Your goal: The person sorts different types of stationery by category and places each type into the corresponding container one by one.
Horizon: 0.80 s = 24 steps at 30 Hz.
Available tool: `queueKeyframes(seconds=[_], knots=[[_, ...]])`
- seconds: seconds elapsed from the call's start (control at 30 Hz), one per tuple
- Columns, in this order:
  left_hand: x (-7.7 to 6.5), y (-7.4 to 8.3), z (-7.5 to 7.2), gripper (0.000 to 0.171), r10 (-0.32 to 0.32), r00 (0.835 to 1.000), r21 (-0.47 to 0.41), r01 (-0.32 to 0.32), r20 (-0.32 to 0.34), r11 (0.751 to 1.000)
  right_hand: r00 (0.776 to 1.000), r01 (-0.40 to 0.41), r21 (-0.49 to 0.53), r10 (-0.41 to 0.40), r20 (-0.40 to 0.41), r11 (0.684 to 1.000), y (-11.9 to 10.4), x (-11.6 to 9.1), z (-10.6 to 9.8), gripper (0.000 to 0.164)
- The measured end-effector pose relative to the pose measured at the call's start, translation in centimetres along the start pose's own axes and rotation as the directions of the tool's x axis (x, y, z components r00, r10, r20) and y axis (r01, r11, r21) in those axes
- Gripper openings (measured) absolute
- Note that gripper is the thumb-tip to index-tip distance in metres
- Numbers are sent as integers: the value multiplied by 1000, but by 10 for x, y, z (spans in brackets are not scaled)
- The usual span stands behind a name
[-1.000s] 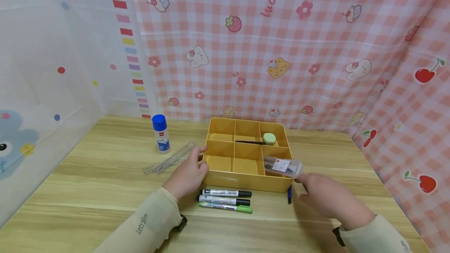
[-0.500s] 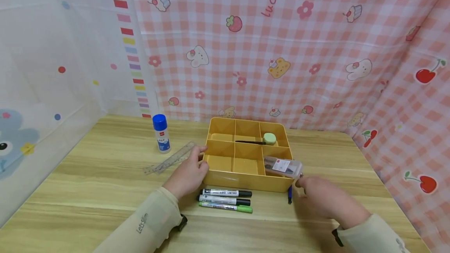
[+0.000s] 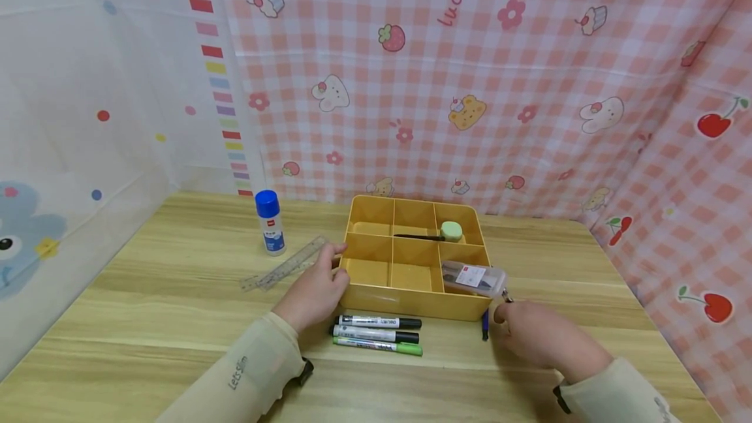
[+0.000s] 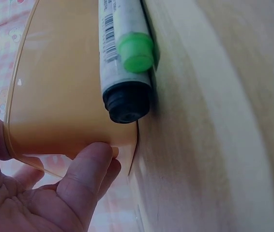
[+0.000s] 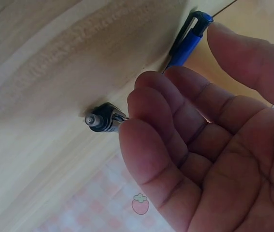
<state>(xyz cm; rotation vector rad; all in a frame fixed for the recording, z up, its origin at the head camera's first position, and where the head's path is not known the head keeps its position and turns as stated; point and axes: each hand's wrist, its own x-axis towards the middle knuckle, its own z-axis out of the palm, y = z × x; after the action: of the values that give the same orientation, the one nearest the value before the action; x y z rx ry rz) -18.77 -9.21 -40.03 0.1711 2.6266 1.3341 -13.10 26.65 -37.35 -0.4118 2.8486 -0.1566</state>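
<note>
A yellow six-compartment organizer box (image 3: 416, 302) stands on the table. My left hand (image 3: 314, 290) grips its left wall at the front corner, with thumb and fingers on the side in the left wrist view. My right hand (image 3: 543, 337) is just off the box's front right corner, its fingers (image 5: 149, 150) loosely bent with nothing between them. Beside it lie a blue pen (image 5: 188, 43) and a dark pen (image 5: 103, 118), the latter partly hidden behind the fingers. A clear plastic case (image 3: 472, 277) with a white label leans in the front right compartment, jutting over the rim.
Two black-capped markers (image 3: 376, 333) and a green-capped one (image 3: 377, 346) lie before the box. A glue bottle (image 3: 271, 227) stands left, near clear rulers (image 3: 288, 267). A dark slim stick (image 3: 417, 237) and a pale green round item (image 3: 450, 232) are in the box's back part.
My right hand has drawn slightly back toward me, and the end of the dark pen shows beyond it now. My left hand stays on the box.
</note>
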Motion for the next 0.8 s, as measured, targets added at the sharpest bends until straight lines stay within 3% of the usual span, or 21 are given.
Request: queueKeyframes(seconds=[0.5,0.8], knots=[[-1,0,0,52,4,1000,13,-4,-7,1000,998,-24,39,22,57,999,0,4,6,21],[-1,1,0,52,0,1000,10,0,-7,1000,998,-33,31,32,47,999,-1,4,6,18]])
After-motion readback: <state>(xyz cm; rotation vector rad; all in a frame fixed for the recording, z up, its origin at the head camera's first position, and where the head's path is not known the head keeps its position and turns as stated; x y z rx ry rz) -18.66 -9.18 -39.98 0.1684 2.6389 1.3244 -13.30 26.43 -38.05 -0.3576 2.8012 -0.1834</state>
